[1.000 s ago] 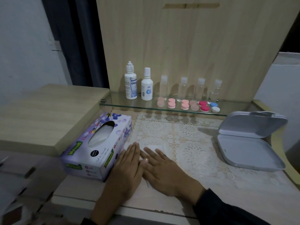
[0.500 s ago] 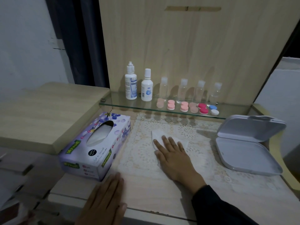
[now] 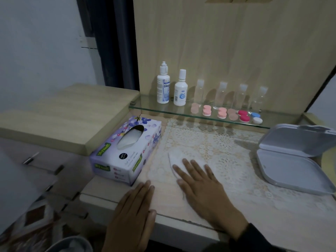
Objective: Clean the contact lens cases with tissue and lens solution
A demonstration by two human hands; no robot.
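Pressing the tissue [image 3: 177,156] onto the mat [image 3: 209,140] with the right hand [image 3: 201,186], fingers straight, gripping nothing; resting the left hand [image 3: 132,215] flat, empty. Leaving the lens cases [image 3: 222,113] on the shelf [image 3: 145,108]; likely risking toppling the bottles [image 3: 163,86] behind when reaching.

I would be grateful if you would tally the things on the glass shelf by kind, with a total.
white solution bottles: 2
clear bottles: 4
contact lens cases: 6
Total: 12
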